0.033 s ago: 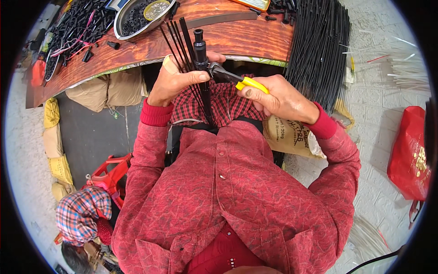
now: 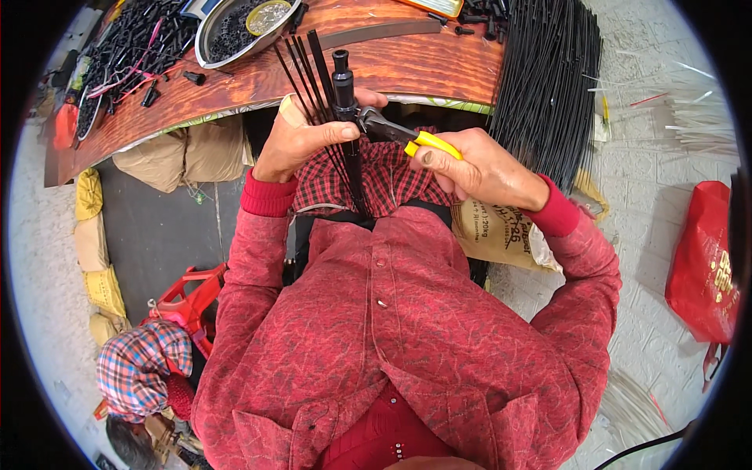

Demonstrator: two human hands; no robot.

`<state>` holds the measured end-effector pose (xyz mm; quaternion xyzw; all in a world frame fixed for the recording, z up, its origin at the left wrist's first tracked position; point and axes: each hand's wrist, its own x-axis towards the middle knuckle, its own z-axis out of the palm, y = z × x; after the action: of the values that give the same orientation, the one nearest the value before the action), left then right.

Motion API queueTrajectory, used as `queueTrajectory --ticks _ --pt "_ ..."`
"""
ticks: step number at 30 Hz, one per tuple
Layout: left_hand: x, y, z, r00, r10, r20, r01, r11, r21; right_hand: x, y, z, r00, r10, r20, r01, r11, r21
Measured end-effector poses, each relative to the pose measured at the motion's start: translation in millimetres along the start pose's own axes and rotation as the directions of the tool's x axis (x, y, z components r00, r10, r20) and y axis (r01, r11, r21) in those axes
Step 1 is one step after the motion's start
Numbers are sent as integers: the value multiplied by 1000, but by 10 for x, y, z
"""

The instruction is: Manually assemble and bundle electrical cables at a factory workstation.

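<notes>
My left hand (image 2: pixel 301 141) grips a small bundle of thin black rods (image 2: pixel 301 66) that fans upward over the table edge. One rod carries a black plastic cap (image 2: pixel 342 78) at its top. My right hand (image 2: pixel 482 168) holds yellow-handled pliers (image 2: pixel 403 135). Their jaws close on the capped rod just below the cap, beside my left thumb. Both hands are in front of my chest, above my red checked lap.
A wooden table (image 2: pixel 407 63) carries a metal bowl of small black parts (image 2: pixel 235 31) and a heap of black pieces (image 2: pixel 125 47). A large bundle of long black rods (image 2: pixel 548 86) leans at the right. A red bag (image 2: pixel 705 251), a red stool (image 2: pixel 188 301) and sacks (image 2: pixel 184 153) surround me.
</notes>
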<state>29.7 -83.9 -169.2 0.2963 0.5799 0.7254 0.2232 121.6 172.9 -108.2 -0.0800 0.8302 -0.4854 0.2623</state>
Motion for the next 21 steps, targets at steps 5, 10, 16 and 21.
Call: queueTrajectory --ticks 5,10,16,21 --pt "-25 -40 -28 1000 -8 10 9 998 -57 -32 -37 13 934 191 303 -297 886 357" --pt "-15 -74 -43 1000 -26 13 27 994 -105 -9 55 -9 919 168 358 -321 844 429" --pt "-46 -166 -61 999 -23 -37 18 991 -132 11 6 -40 954 137 267 -224 917 329" --pt "-28 -230 24 983 -18 -184 -25 974 -225 40 -3 -99 971 92 220 -161 932 324"
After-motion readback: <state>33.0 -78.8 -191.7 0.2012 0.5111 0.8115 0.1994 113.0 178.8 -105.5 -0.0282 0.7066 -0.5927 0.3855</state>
